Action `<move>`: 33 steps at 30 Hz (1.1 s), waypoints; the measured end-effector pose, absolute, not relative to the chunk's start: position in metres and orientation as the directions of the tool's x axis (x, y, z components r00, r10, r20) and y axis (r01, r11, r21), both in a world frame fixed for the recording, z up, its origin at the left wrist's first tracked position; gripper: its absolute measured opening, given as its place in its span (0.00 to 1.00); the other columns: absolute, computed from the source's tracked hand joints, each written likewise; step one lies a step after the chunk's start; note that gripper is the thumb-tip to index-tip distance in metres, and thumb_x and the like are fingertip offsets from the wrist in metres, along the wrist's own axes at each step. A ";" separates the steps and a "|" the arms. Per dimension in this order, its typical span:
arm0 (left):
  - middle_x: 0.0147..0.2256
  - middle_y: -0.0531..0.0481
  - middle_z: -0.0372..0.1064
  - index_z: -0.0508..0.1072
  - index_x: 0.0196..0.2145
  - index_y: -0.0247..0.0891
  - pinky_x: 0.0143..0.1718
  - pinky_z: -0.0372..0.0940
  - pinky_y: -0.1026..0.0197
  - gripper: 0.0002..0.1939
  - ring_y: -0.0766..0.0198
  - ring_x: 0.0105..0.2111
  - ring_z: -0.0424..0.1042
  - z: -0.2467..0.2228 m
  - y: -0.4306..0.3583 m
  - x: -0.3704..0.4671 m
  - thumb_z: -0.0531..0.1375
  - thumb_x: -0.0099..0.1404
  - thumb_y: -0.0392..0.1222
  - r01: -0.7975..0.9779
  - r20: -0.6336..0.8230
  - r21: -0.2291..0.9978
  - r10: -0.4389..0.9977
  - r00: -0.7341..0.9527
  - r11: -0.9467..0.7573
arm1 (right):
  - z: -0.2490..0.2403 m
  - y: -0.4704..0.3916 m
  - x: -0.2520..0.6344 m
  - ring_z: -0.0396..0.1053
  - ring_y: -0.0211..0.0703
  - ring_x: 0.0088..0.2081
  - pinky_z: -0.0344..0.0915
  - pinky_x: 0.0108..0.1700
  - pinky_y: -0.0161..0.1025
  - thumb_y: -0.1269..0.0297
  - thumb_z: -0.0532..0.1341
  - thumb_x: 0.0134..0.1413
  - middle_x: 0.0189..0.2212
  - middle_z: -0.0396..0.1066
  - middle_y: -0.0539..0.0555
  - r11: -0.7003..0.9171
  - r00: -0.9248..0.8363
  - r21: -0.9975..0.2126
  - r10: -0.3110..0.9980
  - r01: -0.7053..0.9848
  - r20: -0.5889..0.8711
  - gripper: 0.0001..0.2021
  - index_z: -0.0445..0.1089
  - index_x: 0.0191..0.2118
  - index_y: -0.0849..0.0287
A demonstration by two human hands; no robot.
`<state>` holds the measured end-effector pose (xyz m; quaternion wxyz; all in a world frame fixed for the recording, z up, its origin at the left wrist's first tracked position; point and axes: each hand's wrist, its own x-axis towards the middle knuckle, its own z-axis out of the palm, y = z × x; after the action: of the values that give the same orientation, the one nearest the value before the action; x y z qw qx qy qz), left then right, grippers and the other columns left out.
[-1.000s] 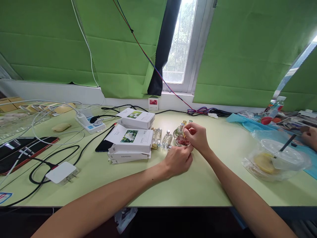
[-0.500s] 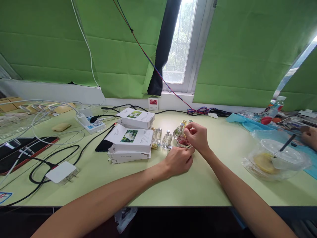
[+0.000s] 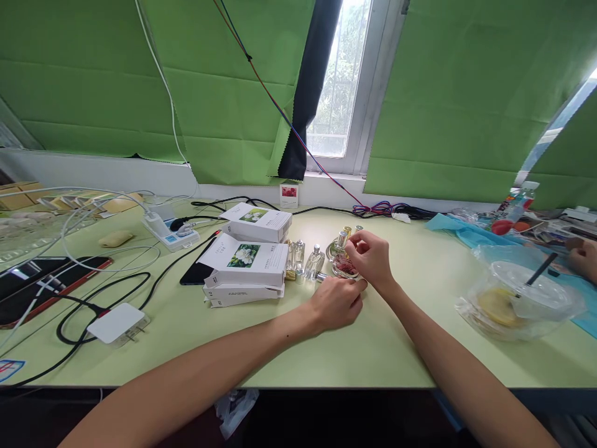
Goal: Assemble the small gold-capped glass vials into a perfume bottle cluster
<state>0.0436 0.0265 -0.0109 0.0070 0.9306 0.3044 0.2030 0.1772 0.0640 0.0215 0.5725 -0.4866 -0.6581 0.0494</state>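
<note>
Round reddish item (image 3: 345, 267) on the table (image 3: 396, 348), right of a clear bottle (image 3: 314, 262). Left hand (image 3: 336, 303): fingers curled at its near edge, grip hidden. Right hand (image 3: 372, 256): fingertips pinched together beside it, anything held indiscernible. Step apparently fine handling; next move calls for steadiness. Rounded outline; long axis and heading undeterminable.

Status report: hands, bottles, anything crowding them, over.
Left hand and right hand at reddish item; grip unclear. Clear bottles close left. White boxes farther left.
</note>
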 end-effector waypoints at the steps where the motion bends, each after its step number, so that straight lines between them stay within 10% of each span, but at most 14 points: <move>1: 0.28 0.49 0.74 0.68 0.33 0.39 0.23 0.54 0.59 0.04 0.61 0.26 0.72 -0.012 0.027 0.044 0.53 0.64 0.36 0.563 0.373 0.134 0.568 0.734 -0.815 | 0.021 0.064 0.177 0.61 0.36 0.21 0.59 0.25 0.35 0.65 0.59 0.51 0.21 0.66 0.47 0.530 0.118 -0.612 0.692 0.587 0.712 0.07 0.65 0.23 0.56; 33: 0.30 0.48 0.73 0.69 0.34 0.37 0.22 0.52 0.59 0.06 0.62 0.26 0.71 -0.008 0.028 0.044 0.53 0.64 0.35 0.530 0.329 0.113 0.535 0.778 -0.841 | 0.021 0.063 0.176 0.70 0.40 0.27 0.67 0.31 0.38 0.55 0.64 0.60 0.29 0.75 0.52 0.588 0.022 -0.580 0.692 0.564 0.722 0.11 0.75 0.32 0.57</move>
<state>0.0435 0.0276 -0.0080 0.0070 0.9430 0.2823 0.1764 0.1756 0.0634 0.0211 0.5551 -0.4504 -0.6969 0.0576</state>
